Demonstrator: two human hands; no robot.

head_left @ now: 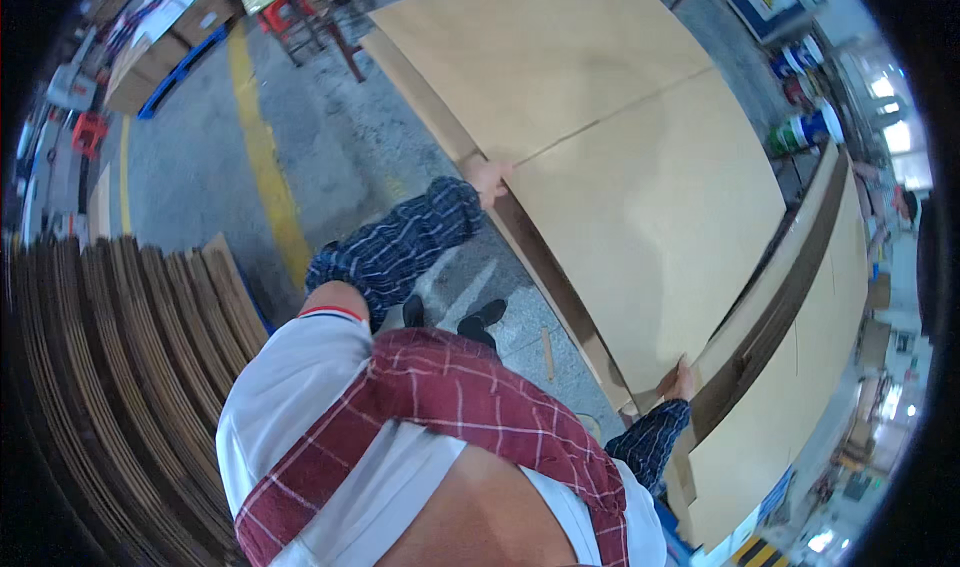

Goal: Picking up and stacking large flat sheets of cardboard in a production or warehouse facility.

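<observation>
So the big flat tan cardboard sheet (620, 167) is lying across the top of a stack of more sheets, stretched between both hands and running well away from them; it has a crease line across the middle. The left hand (490, 177) is curled over the near edge right where that crease ends, fingers pinching the rim; the right hand (678, 380) is gripping the near corner further along the same edge, thumb side on top, fingers tucked under so I can't see them fully.

What could go wrong, I reckon: the sheet is wide and floppy, so with only two grips on one edge it could fold at the crease or drag along the stack of brown cardboard sheets (560, 277) under it and catch a corner; an edge could also slide through the fingers.

Beyond the right hand there's another tall stack of tan sheets (800, 367). Behind the left hand, a fanned pile of upright corrugated sheets (120, 367); grey floor with a yellow painted line (262, 157) between. Containers: some paint-style buckets (800, 132) past the far side of the sheet; contents not visible.
</observation>
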